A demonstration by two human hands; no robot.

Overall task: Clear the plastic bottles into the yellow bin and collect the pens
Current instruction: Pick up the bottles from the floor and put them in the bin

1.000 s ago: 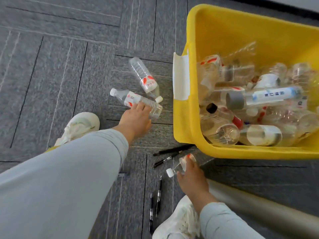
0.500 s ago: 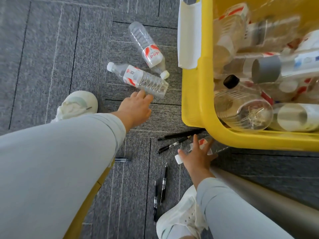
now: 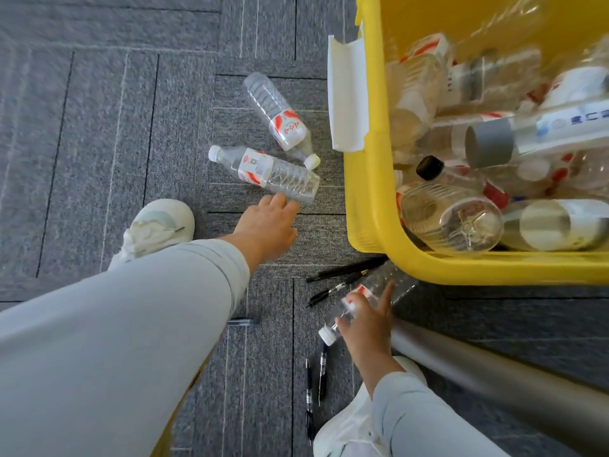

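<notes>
Over grey carpet tiles [image 3: 99, 127], left hand [image 3: 267, 227] stretched out, fingers straight, tips touching base end of clear ribbed plastic bottle with red-and-white label [image 3: 273, 173]. It lies flat, white cap pointing away from bin. Just beyond, second clear labelled bottle [image 3: 275, 112], its cap close to first bottle's side. Down low, right hand [image 3: 365, 324] wrapped round neck of third clear bottle [image 3: 400, 282], right beside yellow plastic bin [image 3: 369, 209] — bin heaped with bottles. On floor by bin corner, two black pens [image 3: 346, 269] — and two more black pens [image 3: 322, 374] near white shoe [image 3: 342, 430].
</notes>
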